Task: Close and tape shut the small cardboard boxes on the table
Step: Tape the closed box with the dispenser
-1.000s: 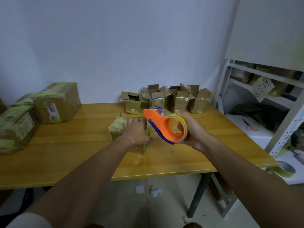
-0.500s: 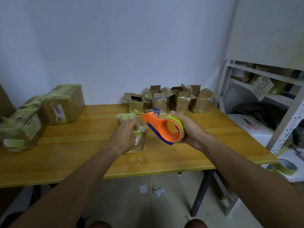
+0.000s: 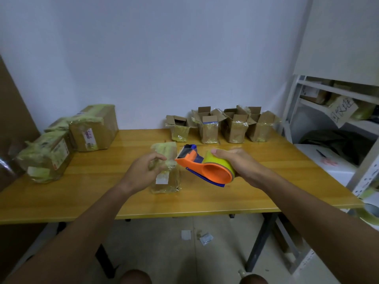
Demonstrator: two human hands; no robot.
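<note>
Head view: left hand [image 3: 143, 173] pinches the taped small box [image 3: 165, 177] on the desk [image 3: 266, 171]; right hand [image 3: 238, 162] grips the orange tape dispenser [image 3: 207, 167].

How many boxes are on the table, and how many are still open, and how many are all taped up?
Small open boxes at the back: 4
Small taped box held by the left hand: 1
Big taped boxes on the left: 2
Total boxes on the table: 7
</note>
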